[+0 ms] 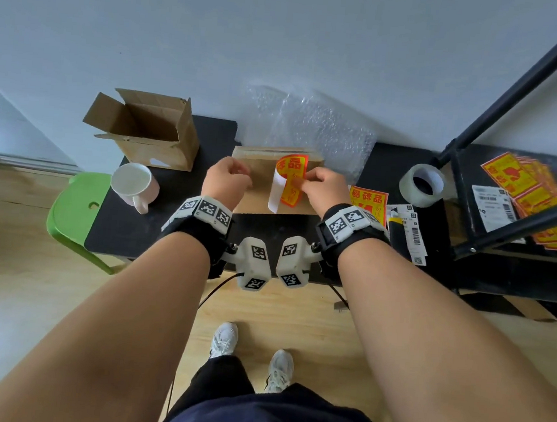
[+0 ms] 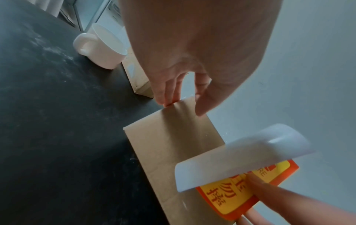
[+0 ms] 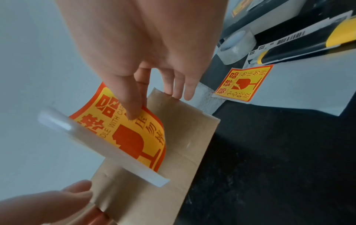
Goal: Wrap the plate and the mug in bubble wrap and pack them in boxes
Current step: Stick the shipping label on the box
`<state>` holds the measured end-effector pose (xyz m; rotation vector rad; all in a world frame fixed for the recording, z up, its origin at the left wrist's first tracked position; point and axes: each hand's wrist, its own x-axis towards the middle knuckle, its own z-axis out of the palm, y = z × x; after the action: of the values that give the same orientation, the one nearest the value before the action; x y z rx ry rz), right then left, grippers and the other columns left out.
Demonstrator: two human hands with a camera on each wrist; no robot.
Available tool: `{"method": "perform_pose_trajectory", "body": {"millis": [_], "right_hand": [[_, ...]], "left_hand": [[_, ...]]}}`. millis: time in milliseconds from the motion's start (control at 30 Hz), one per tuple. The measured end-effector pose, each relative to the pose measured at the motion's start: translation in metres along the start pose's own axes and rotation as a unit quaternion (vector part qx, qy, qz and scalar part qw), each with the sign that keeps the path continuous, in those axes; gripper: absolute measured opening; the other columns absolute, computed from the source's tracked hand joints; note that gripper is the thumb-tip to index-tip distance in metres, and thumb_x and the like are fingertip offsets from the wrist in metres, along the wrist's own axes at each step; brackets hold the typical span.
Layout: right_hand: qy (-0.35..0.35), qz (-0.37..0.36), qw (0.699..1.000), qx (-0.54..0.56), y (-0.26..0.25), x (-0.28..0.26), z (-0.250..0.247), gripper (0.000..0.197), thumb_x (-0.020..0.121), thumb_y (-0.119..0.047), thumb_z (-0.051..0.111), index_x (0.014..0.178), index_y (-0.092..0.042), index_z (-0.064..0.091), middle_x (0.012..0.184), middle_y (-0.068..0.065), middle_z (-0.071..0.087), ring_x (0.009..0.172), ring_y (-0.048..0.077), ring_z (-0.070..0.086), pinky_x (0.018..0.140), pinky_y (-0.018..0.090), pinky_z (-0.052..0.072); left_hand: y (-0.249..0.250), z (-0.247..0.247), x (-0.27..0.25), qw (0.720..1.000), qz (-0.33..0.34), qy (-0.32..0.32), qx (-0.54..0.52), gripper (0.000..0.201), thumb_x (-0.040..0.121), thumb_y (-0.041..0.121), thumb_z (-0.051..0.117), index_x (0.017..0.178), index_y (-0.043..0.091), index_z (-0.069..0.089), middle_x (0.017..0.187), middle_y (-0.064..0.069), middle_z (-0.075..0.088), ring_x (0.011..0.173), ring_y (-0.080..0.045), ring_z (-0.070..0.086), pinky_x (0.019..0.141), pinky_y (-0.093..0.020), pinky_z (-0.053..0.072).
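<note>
one flat closed box [image 1: 266, 183] lies in the middle of the black tabletop [image 1: 117, 230], and the plate is nowhere in view, so it is probably already packed inside. the right hand [image 1: 322, 189] pinches a yellow and orange fragile sticker [image 1: 290, 178], its white backing [image 2: 231, 155] half peeled and curling off, so the labelling of this box looks under way but not finished. the left hand [image 1: 227, 179] steadies the box's far left corner, fingertips pressing the cardboard. the mug [image 1: 134, 183] stands bare on the left of the tabletop, just in front of the open, empty-looking box [image 1: 146, 128]. a sheet of bubble wrap [image 1: 311, 126] leans against the wall behind. the mug's wrapping and packing appear still to do.
</note>
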<state>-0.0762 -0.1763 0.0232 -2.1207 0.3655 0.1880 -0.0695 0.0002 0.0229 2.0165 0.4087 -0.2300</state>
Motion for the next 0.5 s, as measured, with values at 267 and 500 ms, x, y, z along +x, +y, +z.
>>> {"method": "perform_pose_trajectory", "body": {"millis": [267,500], "right_hand": [[0.017,0.062,0.998,-0.001,-0.030,0.013,0.011,0.019,0.086,-0.010,0.058,0.098,-0.011,0.072,0.103,0.002,0.062,0.090,0.016,0.052,0.072,0.022,0.036],[0.036,0.085,0.995,-0.034,-0.032,0.016,0.014,0.016,0.086,-0.016,0.061,0.096,-0.013,0.073,0.106,0.006,0.069,0.102,0.022,0.062,0.081,0.026,0.041]], "left_hand": [[0.012,-0.003,0.011,0.992,0.051,-0.086,0.080,0.068,0.065,0.042,0.086,0.116,0.018,0.048,0.119,0.004,0.036,0.101,-0.009,0.042,0.081,-0.021,0.034],[0.016,-0.006,0.016,0.983,0.060,-0.131,0.112,0.089,0.062,0.052,0.084,0.131,0.014,0.042,0.131,0.001,0.032,0.105,-0.009,0.039,0.089,-0.023,0.033]]}}
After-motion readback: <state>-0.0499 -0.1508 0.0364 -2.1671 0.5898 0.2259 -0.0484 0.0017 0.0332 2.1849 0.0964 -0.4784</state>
